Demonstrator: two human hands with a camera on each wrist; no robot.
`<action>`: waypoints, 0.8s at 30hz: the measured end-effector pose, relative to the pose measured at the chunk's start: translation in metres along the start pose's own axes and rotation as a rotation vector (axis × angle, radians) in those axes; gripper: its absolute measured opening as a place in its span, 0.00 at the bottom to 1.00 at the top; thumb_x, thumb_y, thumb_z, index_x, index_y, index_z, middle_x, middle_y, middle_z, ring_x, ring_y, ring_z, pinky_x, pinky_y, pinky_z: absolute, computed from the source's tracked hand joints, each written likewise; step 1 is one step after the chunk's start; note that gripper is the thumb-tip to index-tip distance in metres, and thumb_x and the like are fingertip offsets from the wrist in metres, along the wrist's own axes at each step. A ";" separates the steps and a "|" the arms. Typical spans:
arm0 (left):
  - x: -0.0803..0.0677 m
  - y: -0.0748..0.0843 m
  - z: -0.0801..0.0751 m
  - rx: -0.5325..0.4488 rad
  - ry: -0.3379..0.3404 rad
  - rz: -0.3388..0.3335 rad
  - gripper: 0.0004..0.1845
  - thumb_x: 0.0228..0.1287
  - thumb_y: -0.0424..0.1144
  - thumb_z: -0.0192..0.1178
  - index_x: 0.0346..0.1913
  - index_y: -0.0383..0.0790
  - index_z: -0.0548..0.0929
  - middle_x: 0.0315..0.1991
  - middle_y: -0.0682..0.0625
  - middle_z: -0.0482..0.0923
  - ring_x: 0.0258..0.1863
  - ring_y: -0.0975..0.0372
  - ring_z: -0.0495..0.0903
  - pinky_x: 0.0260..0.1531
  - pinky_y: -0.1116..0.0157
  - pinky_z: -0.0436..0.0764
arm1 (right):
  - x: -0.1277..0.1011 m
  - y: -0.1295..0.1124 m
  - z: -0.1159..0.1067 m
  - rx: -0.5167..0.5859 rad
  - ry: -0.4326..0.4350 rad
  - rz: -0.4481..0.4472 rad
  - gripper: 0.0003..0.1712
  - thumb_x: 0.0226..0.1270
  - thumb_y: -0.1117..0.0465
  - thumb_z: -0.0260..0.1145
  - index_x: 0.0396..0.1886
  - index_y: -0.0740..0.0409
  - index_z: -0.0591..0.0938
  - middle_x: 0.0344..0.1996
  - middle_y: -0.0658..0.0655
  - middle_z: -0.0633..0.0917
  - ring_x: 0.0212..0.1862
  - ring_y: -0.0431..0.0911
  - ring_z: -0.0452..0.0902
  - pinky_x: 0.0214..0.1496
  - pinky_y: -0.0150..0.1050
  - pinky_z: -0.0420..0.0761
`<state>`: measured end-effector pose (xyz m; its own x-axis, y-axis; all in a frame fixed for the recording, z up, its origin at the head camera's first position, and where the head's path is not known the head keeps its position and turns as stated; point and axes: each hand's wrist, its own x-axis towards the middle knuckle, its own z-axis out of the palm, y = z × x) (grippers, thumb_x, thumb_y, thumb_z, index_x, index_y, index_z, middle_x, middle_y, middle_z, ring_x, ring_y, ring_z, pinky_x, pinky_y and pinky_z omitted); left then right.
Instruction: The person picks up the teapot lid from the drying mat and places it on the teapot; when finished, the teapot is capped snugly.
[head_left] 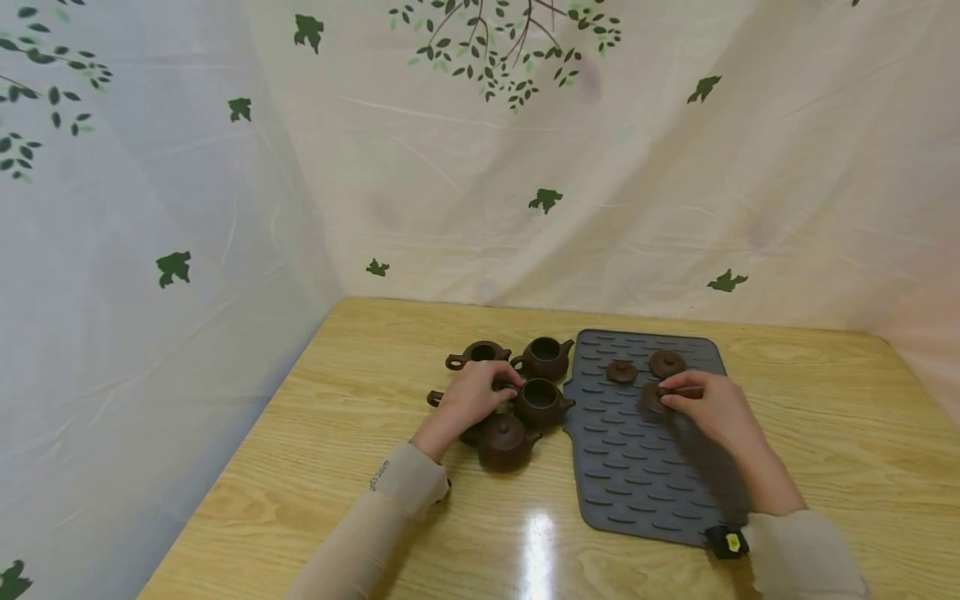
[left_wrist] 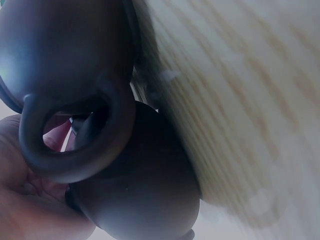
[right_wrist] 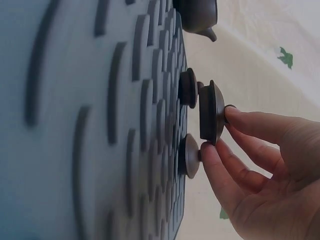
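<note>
My right hand (head_left: 705,404) pinches the knob of a brown teapot lid (right_wrist: 212,112), raised a little off the grey ridged mat (head_left: 622,475). Two other lids, a small one (head_left: 621,372) and a wider one (head_left: 667,363), lie knob up on the mat. My left hand (head_left: 476,396) reaches among the dark brown teapots, thumb and forefinger curled in at the handle side of a lidless teapot (head_left: 542,407). Its grip is largely hidden by a round pot with a loop handle (left_wrist: 75,155) in the left wrist view. In front stands a lidded teapot (head_left: 504,446).
Two lidless teapots, one at back left (head_left: 483,350) and one at back right (head_left: 546,360), stand behind my left hand. Another pot's handle (head_left: 434,398) shows left of it. A patterned cloth (head_left: 480,183) hangs behind the wooden table (head_left: 300,433).
</note>
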<state>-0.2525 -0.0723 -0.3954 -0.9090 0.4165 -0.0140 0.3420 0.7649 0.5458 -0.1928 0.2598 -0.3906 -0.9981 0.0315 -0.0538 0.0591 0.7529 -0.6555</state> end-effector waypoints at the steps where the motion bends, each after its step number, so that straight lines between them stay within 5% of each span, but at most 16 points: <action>1: 0.000 0.000 0.000 0.002 0.000 -0.002 0.05 0.60 0.41 0.65 0.39 0.54 0.84 0.40 0.57 0.84 0.40 0.64 0.82 0.39 0.65 0.80 | 0.000 -0.002 0.001 0.001 -0.003 -0.002 0.14 0.63 0.58 0.65 0.45 0.61 0.82 0.46 0.67 0.82 0.47 0.60 0.79 0.38 0.47 0.80; 24: -0.003 0.002 -0.002 0.000 0.000 0.000 0.06 0.60 0.41 0.64 0.40 0.53 0.84 0.40 0.58 0.84 0.40 0.65 0.81 0.38 0.66 0.80 | 0.007 -0.046 0.023 0.037 -0.013 -0.058 0.14 0.62 0.56 0.67 0.46 0.56 0.83 0.48 0.63 0.82 0.48 0.57 0.79 0.42 0.50 0.79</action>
<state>-0.2500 -0.0731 -0.3928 -0.9091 0.4164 -0.0135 0.3423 0.7650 0.5456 -0.2019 0.2102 -0.3779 -0.9995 -0.0197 -0.0243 0.0023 0.7281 -0.6855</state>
